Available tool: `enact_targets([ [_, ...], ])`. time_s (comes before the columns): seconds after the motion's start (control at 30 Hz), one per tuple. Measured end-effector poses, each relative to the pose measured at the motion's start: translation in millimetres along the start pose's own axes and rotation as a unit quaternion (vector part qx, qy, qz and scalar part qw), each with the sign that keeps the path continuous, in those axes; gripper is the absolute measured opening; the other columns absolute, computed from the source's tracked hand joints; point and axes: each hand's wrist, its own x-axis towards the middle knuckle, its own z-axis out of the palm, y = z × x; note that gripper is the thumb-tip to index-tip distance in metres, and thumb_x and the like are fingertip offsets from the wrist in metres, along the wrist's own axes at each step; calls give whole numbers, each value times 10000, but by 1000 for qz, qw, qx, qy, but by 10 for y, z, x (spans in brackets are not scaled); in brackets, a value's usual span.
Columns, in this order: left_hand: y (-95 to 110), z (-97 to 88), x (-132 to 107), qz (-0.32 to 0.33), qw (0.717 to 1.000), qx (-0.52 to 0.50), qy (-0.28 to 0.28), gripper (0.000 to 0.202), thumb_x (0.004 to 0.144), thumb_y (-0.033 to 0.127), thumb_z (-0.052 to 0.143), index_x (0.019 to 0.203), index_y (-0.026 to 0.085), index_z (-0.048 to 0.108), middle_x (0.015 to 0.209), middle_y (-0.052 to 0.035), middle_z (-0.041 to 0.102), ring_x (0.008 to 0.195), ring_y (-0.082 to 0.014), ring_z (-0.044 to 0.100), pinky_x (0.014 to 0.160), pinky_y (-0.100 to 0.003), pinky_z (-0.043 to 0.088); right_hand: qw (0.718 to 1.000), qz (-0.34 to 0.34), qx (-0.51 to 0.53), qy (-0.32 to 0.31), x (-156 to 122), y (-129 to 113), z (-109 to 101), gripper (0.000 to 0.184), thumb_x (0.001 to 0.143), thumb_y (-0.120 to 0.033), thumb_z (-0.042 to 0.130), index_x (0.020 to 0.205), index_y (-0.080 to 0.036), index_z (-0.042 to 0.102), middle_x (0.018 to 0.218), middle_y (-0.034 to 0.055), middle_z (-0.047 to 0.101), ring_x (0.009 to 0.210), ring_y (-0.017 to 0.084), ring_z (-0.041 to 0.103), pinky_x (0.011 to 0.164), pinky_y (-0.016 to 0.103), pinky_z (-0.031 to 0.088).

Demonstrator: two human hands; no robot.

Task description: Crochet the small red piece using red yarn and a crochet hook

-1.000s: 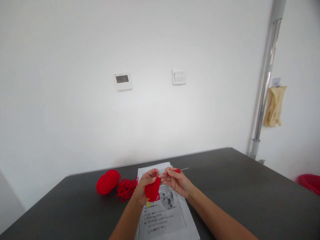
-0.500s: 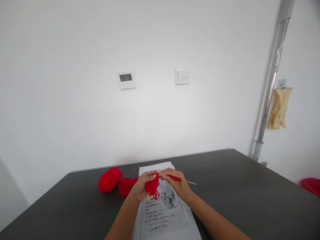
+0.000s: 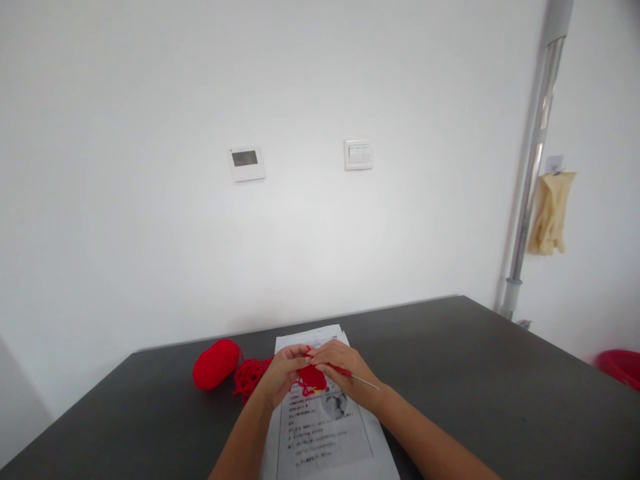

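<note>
My left hand (image 3: pixel 283 373) pinches the upper edge of a small red crochet piece (image 3: pixel 313 379), which hangs below the fingers. Loose red loops dangle from it, and a bit of the yellow stitch marker (image 3: pixel 317 391) peeks out at its lower edge. Gripped in my right hand (image 3: pixel 347 368) is a crochet hook (image 3: pixel 364 382) with a red grip; its silver end points down to the right. The hook's working tip is hidden among the fingers, which meet at the piece. Beside my left hand lies tangled red yarn (image 3: pixel 248 377), trailing from a red yarn ball (image 3: pixel 216 365).
Printed sheets (image 3: pixel 325 440) with text and a picture lie under my hands on the dark table (image 3: pixel 475 380). Behind it rises a white wall with a panel (image 3: pixel 247 164) and a switch (image 3: pixel 359 155). Yellowish gloves (image 3: pixel 551 213) hang by a metal pole (image 3: pixel 535 160).
The crochet piece has turned, so its loops now hang on the left and the yellow marker on the right. My hands have drawn closer together, and the view has shifted slightly.
</note>
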Motion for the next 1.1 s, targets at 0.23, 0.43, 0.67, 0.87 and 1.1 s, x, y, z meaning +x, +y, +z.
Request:
enact_targets([
  [0.23,4,13,-11,19,999,18,-36,353,560,123,765,904,131,686,798,-72,700,702,-151,625,700,-244,442,999,19,19,20,3,-5,34,156,881,-235,518,954,-207,654,931,57,684,900,167,605,833,311,484],
  [0.43,-8,16,-10,10,998,-6,-55,397,583,98,749,971,136,673,778,-65,693,661,-127,612,651,-219,433,999,-39,-15,3,0,30,-4,186,890,-202,501,1035,-217,616,1002,71,665,954,170,585,863,333,475],
  [0.67,23,-30,-16,-20,996,-1,-90,412,561,83,753,964,129,683,804,-78,695,676,-137,616,676,-232,437,995,-81,-39,-32,9,-12,-20,215,896,-165,483,1086,-212,574,999,70,671,964,167,588,879,336,467],
  [0.87,11,75,-25,8,999,8,-35,426,566,123,759,985,139,680,799,-74,689,690,-148,612,668,-239,428,999,-13,-33,-6,-4,13,2,157,894,-215,491,982,-211,621,934,57,672,895,169,588,822,318,478],
  [1.1,-12,154,31,78,996,26,45,426,553,196,781,968,157,693,647,-1,628,594,-105,557,603,-212,403,998,27,-55,33,-27,36,62,174,909,-201,445,986,-221,599,984,61,630,928,176,556,847,341,464],
])
